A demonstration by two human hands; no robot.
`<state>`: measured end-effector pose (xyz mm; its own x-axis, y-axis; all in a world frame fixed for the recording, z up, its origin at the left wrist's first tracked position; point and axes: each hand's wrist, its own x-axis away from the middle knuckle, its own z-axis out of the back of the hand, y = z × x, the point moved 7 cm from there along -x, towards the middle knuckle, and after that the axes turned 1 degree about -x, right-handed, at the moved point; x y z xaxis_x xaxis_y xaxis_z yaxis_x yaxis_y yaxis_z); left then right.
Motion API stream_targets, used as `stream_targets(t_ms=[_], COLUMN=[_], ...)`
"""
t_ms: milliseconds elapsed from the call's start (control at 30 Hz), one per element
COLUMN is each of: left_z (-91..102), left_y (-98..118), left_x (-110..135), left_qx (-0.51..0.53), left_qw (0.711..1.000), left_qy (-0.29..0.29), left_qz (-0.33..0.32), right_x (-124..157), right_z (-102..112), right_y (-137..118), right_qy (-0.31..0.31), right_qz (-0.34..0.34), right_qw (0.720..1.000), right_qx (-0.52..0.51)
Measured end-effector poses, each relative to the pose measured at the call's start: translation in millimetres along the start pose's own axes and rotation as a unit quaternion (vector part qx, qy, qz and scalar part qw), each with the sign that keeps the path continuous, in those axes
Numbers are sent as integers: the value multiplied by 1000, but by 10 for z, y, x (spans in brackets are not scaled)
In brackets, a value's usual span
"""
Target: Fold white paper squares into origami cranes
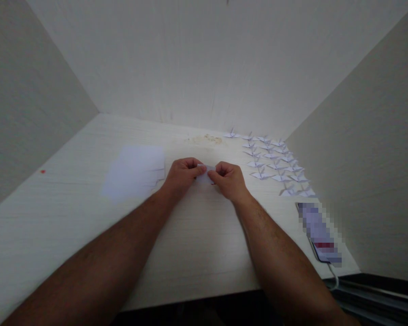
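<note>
A small folded piece of white paper [206,171] is pinched between both my hands at the middle of the pale wooden desk [197,235]. My left hand [182,174] curls its fingers round the paper's left end. My right hand [228,179] pinches the right end, thumb and fingers closed. Most of the paper is hidden by my fingers. A stack of flat white sheets [136,171] lies just left of my left hand.
Several small folded paper cranes [275,163] stand in rows at the back right of the desk. A phone [318,232] with a cable lies near the right front edge. White walls close in on the left, back and right. A stain [206,139] marks the desk's back.
</note>
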<state>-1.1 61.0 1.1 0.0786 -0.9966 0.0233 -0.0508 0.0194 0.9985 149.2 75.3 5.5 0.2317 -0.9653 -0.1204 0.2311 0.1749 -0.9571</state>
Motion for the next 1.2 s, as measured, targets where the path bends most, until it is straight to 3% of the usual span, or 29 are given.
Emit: stream_targets(t_ms=[300, 500, 733, 1067, 1200], left_z=[-15, -56, -42, -28, -20], left_y=[-125, -18, 77, -30, 35], left_x=[-77, -25, 27, -12, -11], left_qx=[41, -13, -84, -13, -24], left_qw=[998, 997, 995, 999, 998], left_qy=[-40, -69, -40, -41, -27], left_qz=[-2, -36, -28, -7, -50], right_x=[-9, -1, 17, 34, 6], right_z=[17, 40, 45, 38, 64], right_y=[70, 88, 77, 6, 14], right_qy=[-11, 0, 0, -17, -4], right_qz=[-47, -52, -44, -28, -16], right_qw=[997, 995, 998, 998, 999], right_qx=[-68, -81, -55, -50, -46])
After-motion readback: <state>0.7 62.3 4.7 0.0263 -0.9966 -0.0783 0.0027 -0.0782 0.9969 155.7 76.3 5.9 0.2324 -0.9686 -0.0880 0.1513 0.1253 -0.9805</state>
